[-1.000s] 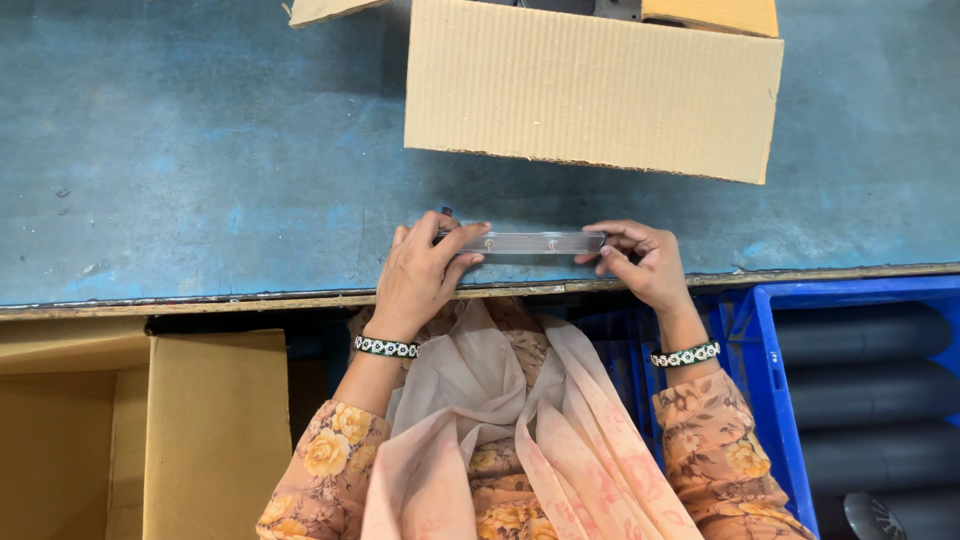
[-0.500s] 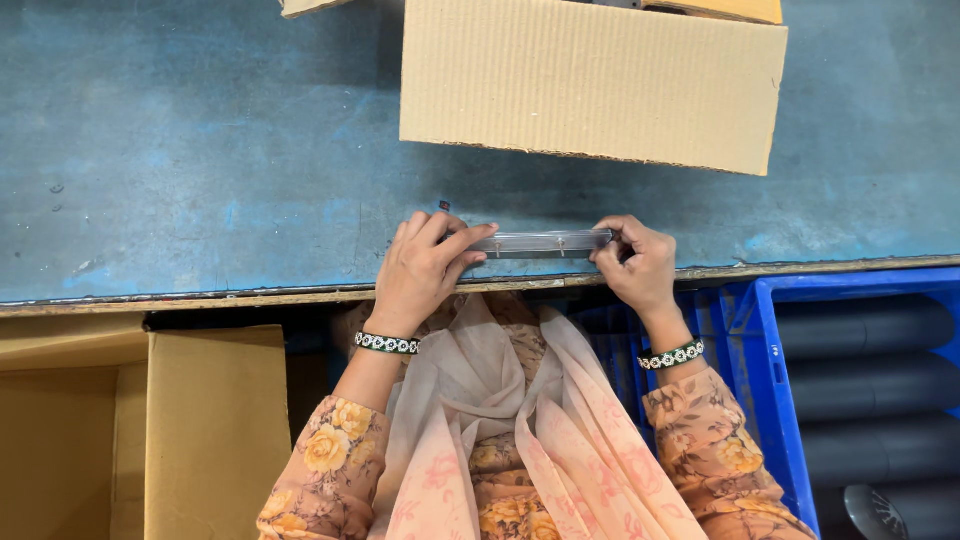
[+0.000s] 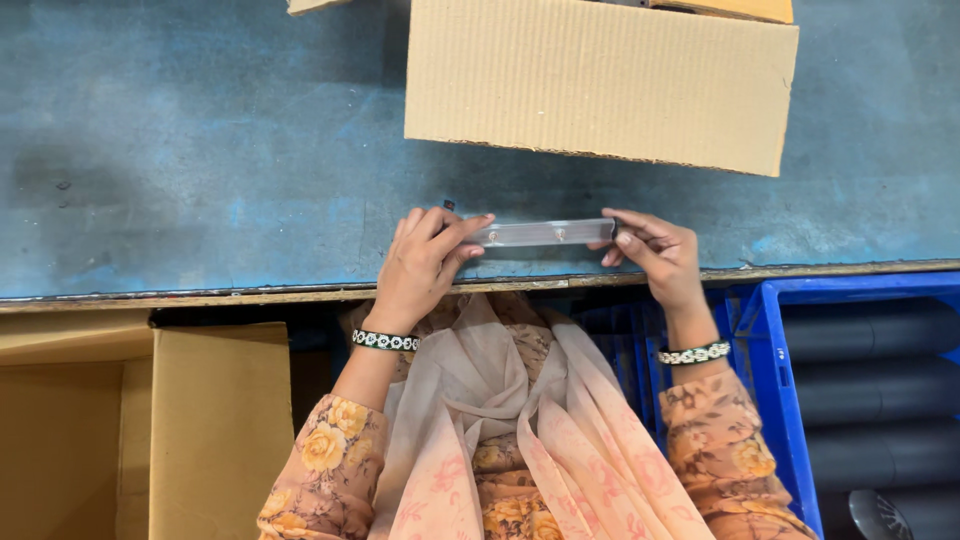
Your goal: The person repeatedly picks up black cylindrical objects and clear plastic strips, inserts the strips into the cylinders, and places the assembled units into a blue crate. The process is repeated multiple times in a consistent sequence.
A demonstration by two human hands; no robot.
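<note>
Pinching a slim, clear-wrapped metal strip [image 3: 545,233] by its two ends, the person holds it level just above the near edge of the blue table [image 3: 200,170]. The left hand [image 3: 425,262] has a narrow grip on the strip's left end, thumb stretched along the top and fingers curled under; the right hand [image 3: 655,250] has a like narrow grip on the right end, fingertips closed round the tip. Holding it at both ends seems meant to keep the long, thin piece straight and steady.

Beyond the strip, farther onto the table, stands a large cardboard box [image 3: 600,85], well apart from the hands. Below and left of the strip, under the table's edge, sits an open cardboard carton [image 3: 215,430]; below and right of the strip is a blue plastic crate [image 3: 770,400] with dark tubes [image 3: 880,390] lying in it.

Against the picture from a second ago, the strip sits a little nearer the table's edge, and the right hand has slid slightly outward along it. Both hands keep their hold, and the box has not moved.
</note>
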